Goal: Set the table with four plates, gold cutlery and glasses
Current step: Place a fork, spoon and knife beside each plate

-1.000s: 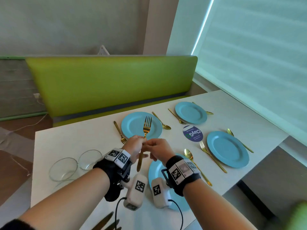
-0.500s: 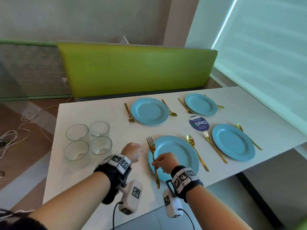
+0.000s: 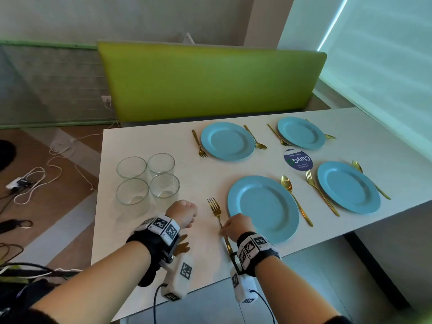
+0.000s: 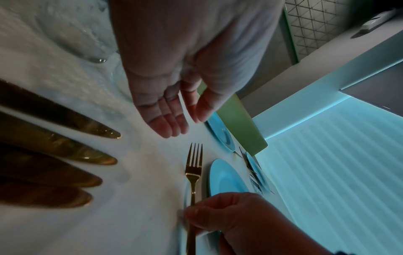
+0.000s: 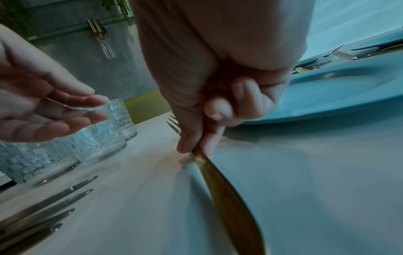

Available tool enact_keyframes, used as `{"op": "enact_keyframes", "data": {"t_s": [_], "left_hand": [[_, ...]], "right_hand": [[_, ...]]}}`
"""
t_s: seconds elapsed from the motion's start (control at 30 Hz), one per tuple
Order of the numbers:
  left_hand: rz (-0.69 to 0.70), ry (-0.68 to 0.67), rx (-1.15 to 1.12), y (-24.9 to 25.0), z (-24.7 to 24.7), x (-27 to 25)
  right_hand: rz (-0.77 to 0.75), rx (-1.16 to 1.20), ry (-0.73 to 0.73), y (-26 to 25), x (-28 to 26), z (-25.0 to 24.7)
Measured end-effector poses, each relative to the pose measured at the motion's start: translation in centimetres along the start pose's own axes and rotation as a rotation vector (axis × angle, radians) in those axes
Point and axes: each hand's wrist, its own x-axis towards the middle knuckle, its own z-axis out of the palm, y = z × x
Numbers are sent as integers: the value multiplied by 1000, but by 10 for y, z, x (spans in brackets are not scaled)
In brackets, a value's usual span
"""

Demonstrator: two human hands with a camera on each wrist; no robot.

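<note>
My right hand [image 3: 236, 226] pinches the handle of a gold fork [image 3: 216, 212] that lies on the white table [image 3: 145, 230] just left of the near blue plate [image 3: 263, 208]; the pinch shows in the right wrist view, right hand [image 5: 196, 146] on the fork [image 5: 226, 198]. My left hand [image 3: 182, 212] hovers empty left of the fork, its fingers [image 4: 167, 124] relaxed and straight. Three more blue plates [image 3: 228, 141] [image 3: 301, 132] [image 3: 348, 187] each have a gold fork and spoon beside them. Several glasses [image 3: 147, 178] stand grouped at the left.
Several gold knives [image 4: 65, 155] lie side by side near the table's front edge under my left wrist. A round dark-blue sticker [image 3: 298, 159] sits between the plates. A green bench [image 3: 210, 80] runs behind the table. Cables lie on the floor at left.
The fork passed from both hands, held upright, to my right hand alone and came down onto the table left of the near plate. My left hand let go and drew away leftward.
</note>
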Motion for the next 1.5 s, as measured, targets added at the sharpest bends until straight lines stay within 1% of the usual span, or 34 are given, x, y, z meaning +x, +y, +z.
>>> {"op": "enact_keyframes", "data": {"t_s": [0.27, 0.47, 0.77, 1.03, 1.23, 1.5], "left_hand": [[14, -35, 23, -12, -17, 4], [15, -76, 29, -14, -26, 5], [27, -75, 56, -19, -29, 3], [12, -90, 95, -26, -30, 5], [1, -76, 161, -32, -34, 2], [26, -50, 259, -40, -38, -2]], "right_hand": [[76, -14, 79, -7, 2, 7], [94, -67, 129, -10, 4, 5], [135, -92, 207, -9, 0, -8], [137, -105, 237, -5, 2, -12], [131, -115, 239, -2, 4, -13], [105, -158, 239, -4, 3, -14]]}}
